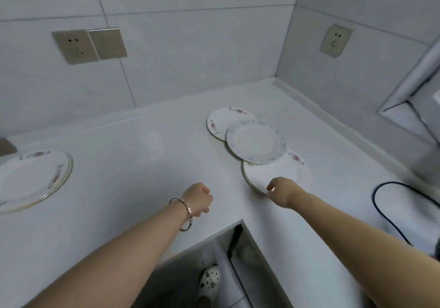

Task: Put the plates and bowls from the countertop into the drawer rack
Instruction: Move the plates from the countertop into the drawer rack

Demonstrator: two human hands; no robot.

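The right hand [279, 191], right of centre, has its fingers curled at the near rim of the near plate [283, 172]; whether it grips is unclear. The left hand [198, 199] is a loose fist over the counter [133, 155]. Two more plates overlap behind: middle plate [256, 142], far plate [223, 119]. A fourth plate [31, 179] lies at left.

Four white plates lie flat. Three overlap right of centre: rose plate [223, 119] behind, blue-rimmed plate [256, 142] on top, front plate [283, 172] nearest. A fourth plate [31, 179] sits far left.
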